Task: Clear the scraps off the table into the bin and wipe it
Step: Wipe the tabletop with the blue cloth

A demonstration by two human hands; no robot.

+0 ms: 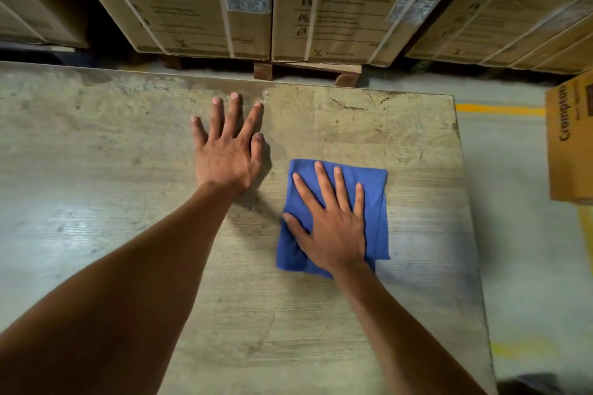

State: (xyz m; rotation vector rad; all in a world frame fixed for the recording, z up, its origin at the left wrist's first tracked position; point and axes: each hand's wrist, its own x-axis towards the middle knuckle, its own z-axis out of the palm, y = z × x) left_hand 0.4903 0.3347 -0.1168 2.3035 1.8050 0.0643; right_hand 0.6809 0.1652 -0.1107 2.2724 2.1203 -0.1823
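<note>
Wiping seems under way: the right hand (333,228) presses spread fingers (322,179) flat on the cloth (372,202); the left hand (226,151) braces, fingers spread, on the worktop (96,202). No scraps show. Next, probably firm sweeps across it.

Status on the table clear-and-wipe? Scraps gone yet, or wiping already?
Done: no scraps show on the visible table. No bin is in view, so binning can't be confirmed. In hand: the right hand presses flat on the folded blue cloth, near the table's right side; the left hand rests flat on bare wood. Left: likely wiping the rest of the surface.
</note>
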